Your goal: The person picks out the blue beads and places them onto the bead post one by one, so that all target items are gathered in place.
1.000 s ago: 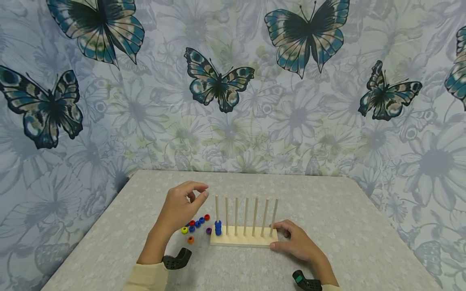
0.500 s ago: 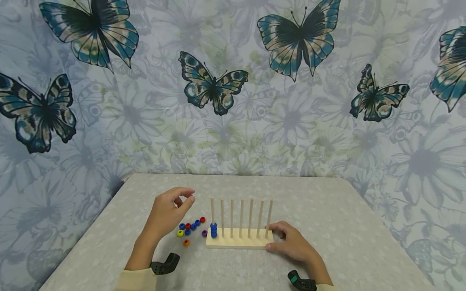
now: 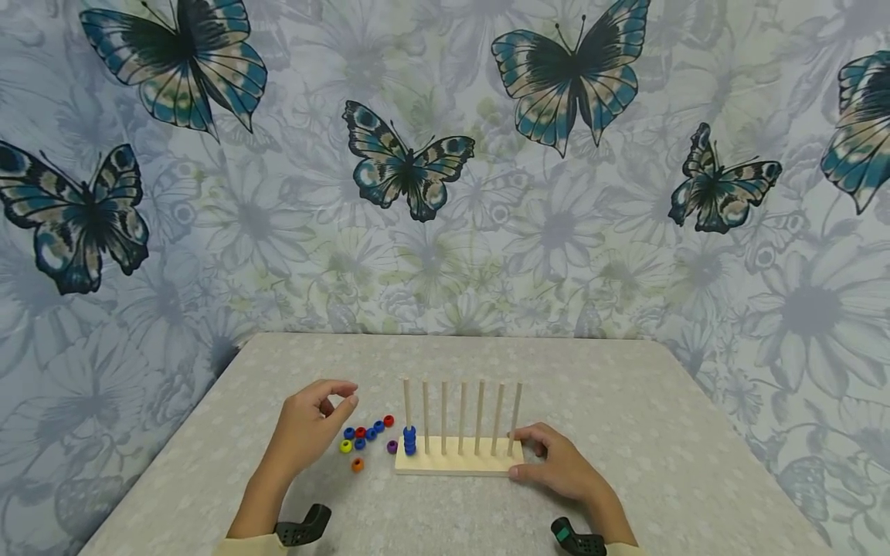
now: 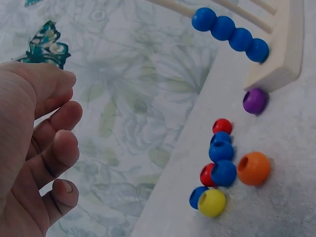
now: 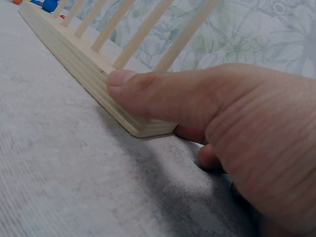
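Observation:
A pale wooden peg stand (image 3: 459,465) rests on the table with a row of upright pegs. Stacked on its leftmost peg are several blue beads (image 4: 232,33). My right hand (image 3: 559,463) grips the stand's right end, its thumb (image 5: 143,91) on the front edge and the other fingers behind. Raised over the table left of the stand, my left hand (image 3: 302,428) holds nothing; its fingers (image 4: 66,148) are loosely bent. Loose beads lie between it and the stand: red, blue, a yellow bead (image 4: 212,202), an orange bead (image 4: 254,168) and a purple bead (image 4: 255,100) by the stand's left end.
The table (image 3: 695,455) has a light patterned cover and reaches back to a wall (image 3: 445,270) printed with butterflies and flowers. Black wrist devices sit on both forearms, the left one (image 3: 306,525) near the table's front.
My left hand has drawn back left and down, away from the leftmost peg. The right hand keeps its hold on the stand. The head view has shifted slightly.

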### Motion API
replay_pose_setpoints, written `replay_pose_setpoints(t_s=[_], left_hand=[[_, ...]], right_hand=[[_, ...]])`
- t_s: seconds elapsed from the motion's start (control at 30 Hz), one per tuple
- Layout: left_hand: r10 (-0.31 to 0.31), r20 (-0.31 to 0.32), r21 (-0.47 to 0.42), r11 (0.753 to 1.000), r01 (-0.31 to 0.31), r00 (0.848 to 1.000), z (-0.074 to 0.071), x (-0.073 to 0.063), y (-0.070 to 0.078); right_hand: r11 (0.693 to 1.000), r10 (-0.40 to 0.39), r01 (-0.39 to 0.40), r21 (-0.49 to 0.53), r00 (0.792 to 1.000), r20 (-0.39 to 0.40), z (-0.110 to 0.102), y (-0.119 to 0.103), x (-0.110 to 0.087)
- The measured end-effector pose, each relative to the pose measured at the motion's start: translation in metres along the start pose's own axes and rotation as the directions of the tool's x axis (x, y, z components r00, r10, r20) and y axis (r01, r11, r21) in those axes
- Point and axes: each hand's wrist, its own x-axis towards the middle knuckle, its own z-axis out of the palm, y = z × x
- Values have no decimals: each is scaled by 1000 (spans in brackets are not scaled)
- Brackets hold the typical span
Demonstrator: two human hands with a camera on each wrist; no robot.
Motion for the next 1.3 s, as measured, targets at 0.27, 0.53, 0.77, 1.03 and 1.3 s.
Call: replay_pose_setpoints(t_s=[0.27, 0.53, 0.77, 1.03, 1.3], left_hand=[[-31, 0, -4, 1000, 31, 1000, 1, -7, -9], [-111, 13, -10, 994, 111, 994, 10, -11, -24], [-164, 43, 4, 986, 164, 985, 14, -13, -35], [-199, 72, -10, 980, 200, 977, 20, -15, -46], [-215, 105, -17, 976, 218, 971, 26, -16, -56]], right_hand=[[1000, 24, -24, -5, 1000, -4, 0, 3, -1], [1000, 18, -18, -5, 1000, -13, -1, 5, 0], [1000, 25, -25, -18, 1000, -5, 0, 6, -1], [999, 25, -25, -27, 1000, -12, 1, 4, 0], [1000, 9, -10, -29, 1000, -15, 1, 4, 2]])
